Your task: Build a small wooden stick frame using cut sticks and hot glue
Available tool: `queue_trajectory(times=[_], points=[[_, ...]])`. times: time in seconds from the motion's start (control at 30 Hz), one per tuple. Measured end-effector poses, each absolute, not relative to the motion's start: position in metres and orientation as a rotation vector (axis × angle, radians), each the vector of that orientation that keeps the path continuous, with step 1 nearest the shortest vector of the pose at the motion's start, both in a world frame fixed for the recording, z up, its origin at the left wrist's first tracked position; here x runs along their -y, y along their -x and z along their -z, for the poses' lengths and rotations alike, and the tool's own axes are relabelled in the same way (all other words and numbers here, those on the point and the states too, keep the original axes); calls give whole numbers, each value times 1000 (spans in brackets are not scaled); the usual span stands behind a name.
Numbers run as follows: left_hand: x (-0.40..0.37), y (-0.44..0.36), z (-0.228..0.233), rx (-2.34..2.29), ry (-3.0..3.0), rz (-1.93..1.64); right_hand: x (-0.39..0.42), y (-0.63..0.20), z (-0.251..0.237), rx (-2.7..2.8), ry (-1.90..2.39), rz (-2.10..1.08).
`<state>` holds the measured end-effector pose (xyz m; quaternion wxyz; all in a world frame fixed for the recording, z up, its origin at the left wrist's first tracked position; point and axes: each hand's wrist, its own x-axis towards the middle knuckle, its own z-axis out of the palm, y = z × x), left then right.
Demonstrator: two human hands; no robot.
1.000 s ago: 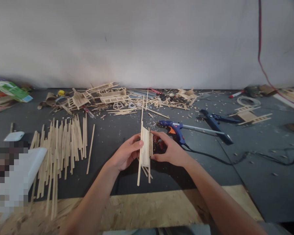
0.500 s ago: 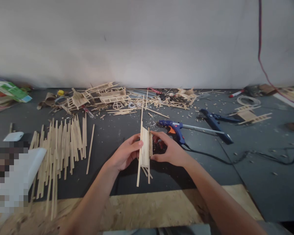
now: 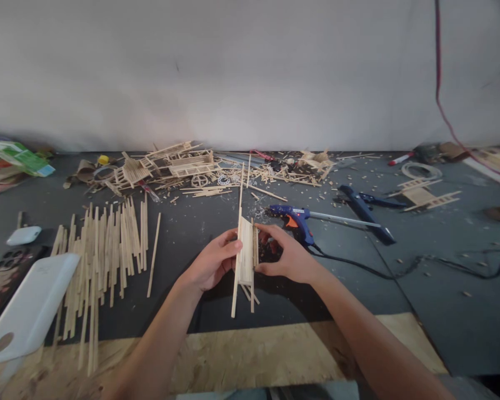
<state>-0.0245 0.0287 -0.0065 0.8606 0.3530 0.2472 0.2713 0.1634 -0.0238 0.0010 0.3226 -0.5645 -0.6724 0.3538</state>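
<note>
A small wooden stick model (image 3: 246, 253) stands out between my hands, with a panel of narrow sticks in its middle and long sticks running out past both ends. My left hand (image 3: 216, 258) grips its left side, thumb on top and fingers beneath. On the right edge, my right hand (image 3: 285, 255) pinches the model with thumb and fingers around a short stick. Just beyond my right hand lies a blue glue gun (image 3: 298, 219) with an orange trigger and a long glue stick in its back.
Many loose wooden sticks (image 3: 104, 255) lie at left, near a white power bank (image 3: 33, 305) and a phone (image 3: 10, 278). Stick models and scraps (image 3: 191, 164) line the wall. At right are a blue tool (image 3: 366, 214), another stick model (image 3: 423, 195) and a black cord (image 3: 358, 269).
Both hands hold the model in nearly the same place. The view has shifted very slightly; nothing was picked up or let go.
</note>
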Motion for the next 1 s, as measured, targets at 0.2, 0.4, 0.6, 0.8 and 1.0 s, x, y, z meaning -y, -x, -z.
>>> queue_trajectory(times=[0.2,0.4,0.6,0.8,1.0], points=[[-29,24,6,-542,-743,-573,24,-163,-1,1765,1483,-924],[-29,25,6,-538,-734,-567,24,-163,-2,1774,1485,-909],[-29,25,6,-533,-735,-562,25,-163,-2,1761,1463,-926],[-29,25,6,-529,-748,-551,25,-162,0,1740,1466,-956],[-29,25,8,-535,-737,-552,25,-162,1,1742,1463,-953]])
